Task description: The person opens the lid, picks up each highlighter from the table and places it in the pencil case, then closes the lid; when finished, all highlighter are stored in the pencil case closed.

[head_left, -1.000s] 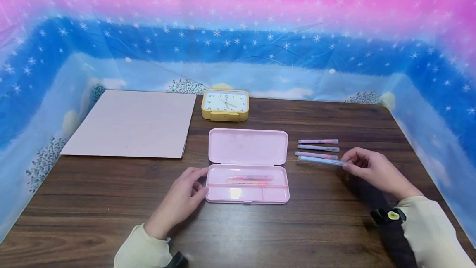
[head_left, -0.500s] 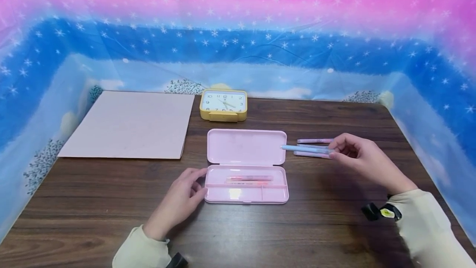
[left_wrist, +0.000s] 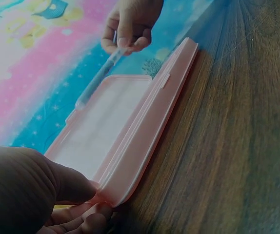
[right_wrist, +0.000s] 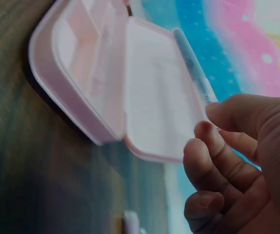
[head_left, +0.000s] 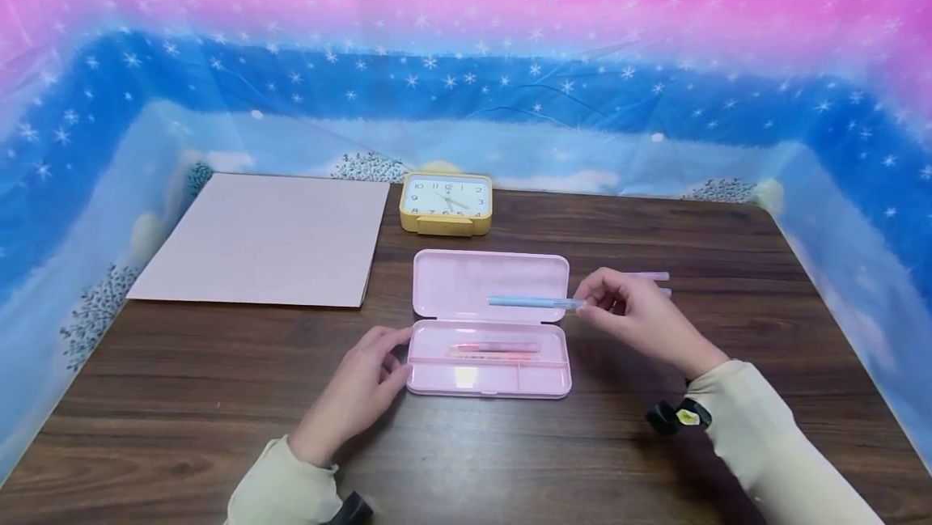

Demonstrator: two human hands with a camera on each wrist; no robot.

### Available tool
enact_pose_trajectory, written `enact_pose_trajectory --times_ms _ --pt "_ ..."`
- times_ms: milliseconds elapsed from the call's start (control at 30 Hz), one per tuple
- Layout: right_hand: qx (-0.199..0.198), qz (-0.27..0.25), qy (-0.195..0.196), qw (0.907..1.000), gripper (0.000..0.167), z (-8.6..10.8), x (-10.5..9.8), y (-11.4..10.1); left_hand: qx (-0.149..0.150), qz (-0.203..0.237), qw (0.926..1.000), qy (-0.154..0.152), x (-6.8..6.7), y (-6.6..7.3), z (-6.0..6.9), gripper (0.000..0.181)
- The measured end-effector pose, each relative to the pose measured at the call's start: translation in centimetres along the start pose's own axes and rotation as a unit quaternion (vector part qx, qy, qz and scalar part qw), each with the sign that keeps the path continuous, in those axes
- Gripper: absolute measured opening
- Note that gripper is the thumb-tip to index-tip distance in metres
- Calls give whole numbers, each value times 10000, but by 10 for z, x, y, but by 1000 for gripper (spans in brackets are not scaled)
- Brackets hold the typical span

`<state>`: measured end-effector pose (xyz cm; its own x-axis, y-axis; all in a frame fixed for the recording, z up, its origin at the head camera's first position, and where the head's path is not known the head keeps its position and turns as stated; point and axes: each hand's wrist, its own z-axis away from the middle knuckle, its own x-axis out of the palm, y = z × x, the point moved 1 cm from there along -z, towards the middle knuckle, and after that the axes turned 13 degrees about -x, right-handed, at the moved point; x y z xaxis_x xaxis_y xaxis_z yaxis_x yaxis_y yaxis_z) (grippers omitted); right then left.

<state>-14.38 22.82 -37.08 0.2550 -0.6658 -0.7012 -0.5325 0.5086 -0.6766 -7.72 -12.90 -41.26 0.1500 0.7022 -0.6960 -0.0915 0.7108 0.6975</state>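
Note:
A pink pencil case (head_left: 459, 383) lies open on the table, its lid (head_left: 451, 278) folded back. Two pinkish pens (head_left: 495, 347) rest in its rear compartment. My left hand (head_left: 357, 391) holds the case by its left end; in the left wrist view the thumb (left_wrist: 74, 185) is at the near corner, fingers beside it. My right hand (head_left: 641, 315) pinches a light blue pen (head_left: 527, 302) by one end, over the lid and apart from the compartments. In the right wrist view the pen (right_wrist: 193, 63) slants up from the thumb and fingertips.
More pens (head_left: 651, 276) lie right of the case, partly hidden behind my right hand. A yellow clock (head_left: 446, 205) stands behind the case. A large pale board (head_left: 262, 242) lies at the back left. A patterned cloth (head_left: 466, 88) surrounds the table.
My right hand has lifted the light blue pen from beside the other pens and carried it left, over the lid. The left hand has stayed at the case.

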Motion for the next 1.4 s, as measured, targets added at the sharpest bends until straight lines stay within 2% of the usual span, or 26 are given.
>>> enact_pose_trajectory --times_ms 300,500,733,1033,1133,1233,1400 --pt "-389 -61 -195 9990 11 -13 38 -5 -52 -142 9999 15 0 1 -1 51" --pt "-301 -108 -496 9983 9 -16 52 -5 21 -148 9999 32 1 1 -1 50" --pt "-177 -196 -500 9984 9 -15 57 -4 -1 -149 9999 28 1 1 0 50" --pt "-259 -250 -437 9984 9 -7 53 -2 -192 -229 9995 -132 2 3 0 52" --pt "-342 -172 -356 9986 10 -3 47 -3 -142 -219 9996 -109 2 4 0 52" --pt "-382 -15 -266 9989 11 1 39 -3 -76 -201 9998 -53 2 4 0 51" --pt "-165 236 126 9995 11 9 13 -1 -105 -257 9996 -58 3 4 0 51"
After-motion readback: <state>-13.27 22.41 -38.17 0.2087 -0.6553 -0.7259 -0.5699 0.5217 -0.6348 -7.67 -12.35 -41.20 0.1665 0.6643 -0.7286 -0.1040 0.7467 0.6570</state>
